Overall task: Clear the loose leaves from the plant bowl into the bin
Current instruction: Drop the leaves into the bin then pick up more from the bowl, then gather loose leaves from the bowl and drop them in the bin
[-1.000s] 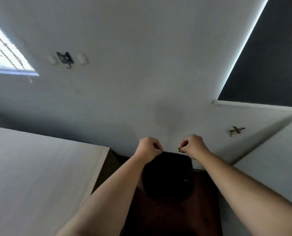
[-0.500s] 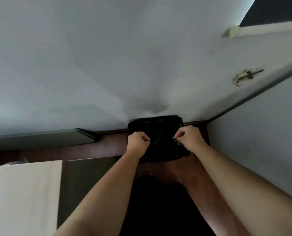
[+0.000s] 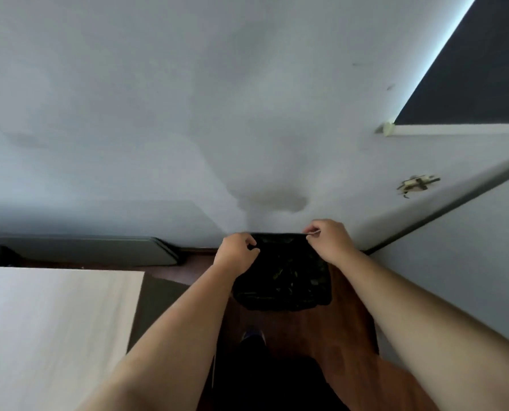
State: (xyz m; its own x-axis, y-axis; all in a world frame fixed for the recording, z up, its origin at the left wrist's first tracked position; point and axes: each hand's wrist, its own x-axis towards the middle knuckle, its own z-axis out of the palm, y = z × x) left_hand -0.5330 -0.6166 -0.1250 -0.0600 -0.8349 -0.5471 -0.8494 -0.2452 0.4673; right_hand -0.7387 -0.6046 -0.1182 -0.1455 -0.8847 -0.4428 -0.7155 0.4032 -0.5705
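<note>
Grey wall behind, both hands, left (image 3: 237, 251) and right (image 3: 328, 241), were curled into pinches right above the black-lined bin (image 3: 282, 280), contents unclear.

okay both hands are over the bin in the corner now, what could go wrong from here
Both fists are closed, so what they hold is hidden. The left hand sits over the bin's near-left rim, so bits dropped now may land on the wood floor. The right hand is by the wall at the far rim; a thin piece pinched at its fingertips could slip behind the bin.
</note>
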